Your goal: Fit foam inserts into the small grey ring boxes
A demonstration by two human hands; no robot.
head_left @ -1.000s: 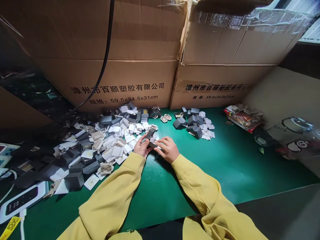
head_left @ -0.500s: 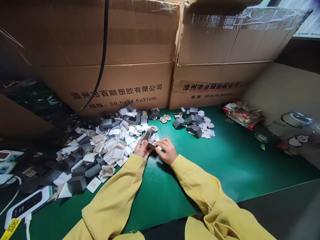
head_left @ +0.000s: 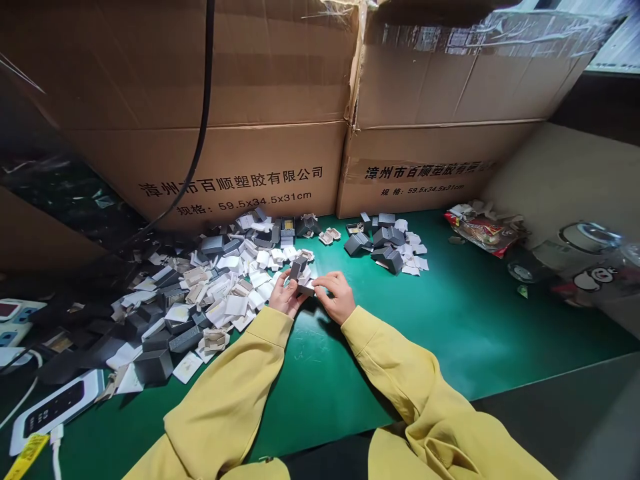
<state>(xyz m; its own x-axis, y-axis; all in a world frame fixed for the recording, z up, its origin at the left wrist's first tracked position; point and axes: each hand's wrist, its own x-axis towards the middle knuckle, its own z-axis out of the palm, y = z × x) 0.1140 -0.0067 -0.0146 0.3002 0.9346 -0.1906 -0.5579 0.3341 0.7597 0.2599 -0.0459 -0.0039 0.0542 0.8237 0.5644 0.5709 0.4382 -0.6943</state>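
Above the middle of the green table, a small dark grey hinged box [head_left: 296, 269] stands with its lid raised and something pale inside its lower half. My left hand [head_left: 284, 297] is closed around the box from the left, thumb in front. At the box's right edge, my right hand [head_left: 336, 296] has thumb and forefinger pinched together. Whether those fingertips grip the box rim or a pale piece in it is too small to tell. Just left of my left hand spreads a heap of white card pieces [head_left: 235, 305] mixed with grey boxes [head_left: 154, 367].
A smaller group of grey boxes [head_left: 358, 244] and white cards lies at the back. Large cartons [head_left: 250, 160] wall off the rear. A red snack packet [head_left: 480, 230] and a clear jar [head_left: 590, 240] are at right, a white power bank [head_left: 57, 407] at front left.
My right fingers have drawn slightly back and up at the box's right edge, and its pale inside shows more. My left hand keeps hold of the box in almost the same place.
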